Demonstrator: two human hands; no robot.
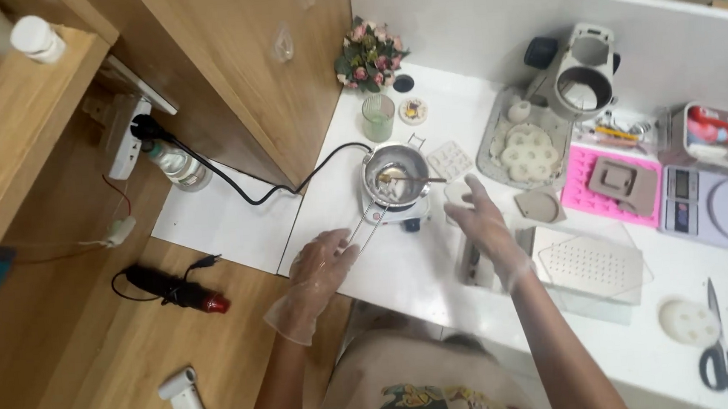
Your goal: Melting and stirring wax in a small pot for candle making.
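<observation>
A small steel pot (395, 174) with white lumps inside sits on a little electric hotplate (405, 213) on the white counter (403, 270). My left hand (321, 263), in a clear plastic glove, grips the pot's long wire handle (365, 223) at its near end. A stick (418, 178) lies across the pot's rim. My right hand (482, 218), also gloved, hovers with fingers apart just right of the pot, over a small white cup (455, 193), holding nothing.
A green glass (377, 116) and a flower bunch (369, 55) stand behind the pot. To the right lie white moulds (529, 148), a pink mat (600, 199), a scale (717, 207) and scissors (720, 359). A black cord (252, 191) runs left to a power strip (127, 136).
</observation>
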